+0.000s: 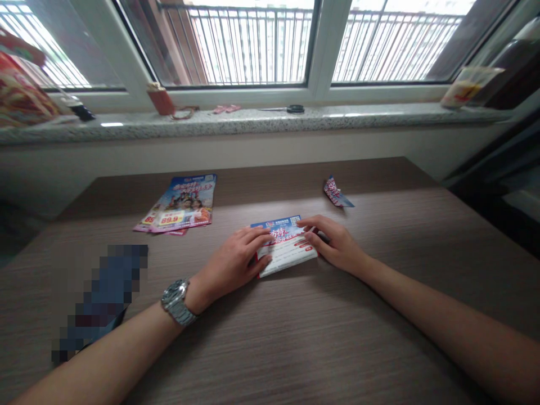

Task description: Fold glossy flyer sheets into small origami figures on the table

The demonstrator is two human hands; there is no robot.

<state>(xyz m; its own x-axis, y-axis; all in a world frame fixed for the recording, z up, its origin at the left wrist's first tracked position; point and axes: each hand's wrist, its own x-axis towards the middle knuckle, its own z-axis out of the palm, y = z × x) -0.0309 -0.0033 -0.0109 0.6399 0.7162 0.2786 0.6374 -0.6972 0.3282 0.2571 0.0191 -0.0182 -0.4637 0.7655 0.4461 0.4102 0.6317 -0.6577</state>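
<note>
A flyer (283, 256) lies folded on the table in front of me, a blue printed strip at its far side and white text paper at its near side. My left hand (242, 253) rests on its left edge, fingers stretched over the paper and thumb apart. On the right edge lies my right hand (333, 239), index finger on the far corner and thumb lower down, with a gap between them. Neither hand pinches the paper. A silver watch (177, 301) circles my left wrist.
Several similar flyers (185, 202) are stacked at the far left. A small folded paper piece (335, 192) sits at the far right of the table (270, 349). A blurred dark object (105, 298) lies near my left forearm. Scissors (291, 108) rest on the windowsill (236, 125).
</note>
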